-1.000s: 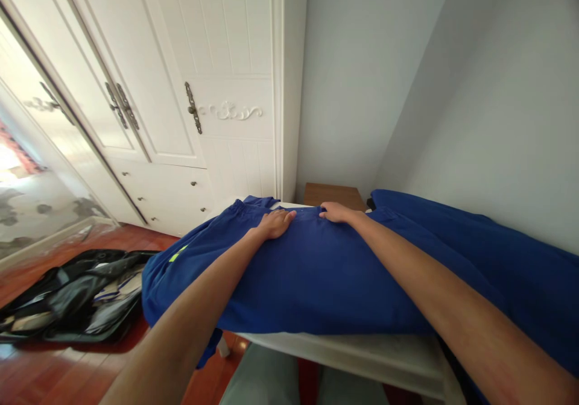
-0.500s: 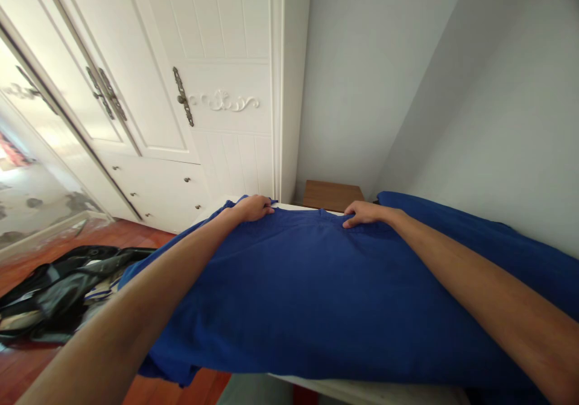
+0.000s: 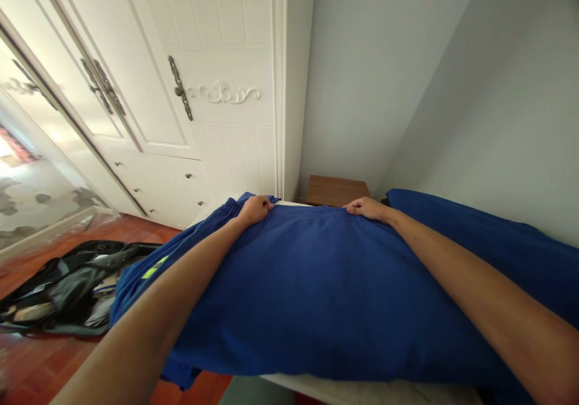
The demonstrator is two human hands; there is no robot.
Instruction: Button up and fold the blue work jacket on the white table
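A blue garment (image 3: 289, 290) lies spread over a pale surface, its far edge running between my two hands. My left hand (image 3: 256, 208) is closed on that edge at the left, beside a gathered, elastic-looking part of the cloth. At the right, my right hand (image 3: 367, 208) pinches the same edge, thumb and fingers on the fabric. A yellow-green strip (image 3: 154, 267) shows on the part hanging at the left, partly behind my left forearm.
An open black suitcase (image 3: 76, 284) with clothes inside lies on the red-brown floor (image 3: 131, 230). A white wardrobe (image 3: 230, 152) stands ahead. A small wooden cabinet (image 3: 338, 191) sits by the wall. More blue cloth (image 3: 479, 230) lies along the right.
The garment's far edge is straighter between my hands. Its left side has shifted, bringing the gathered part and yellow-green strip into sight. Both hands keep their hold.
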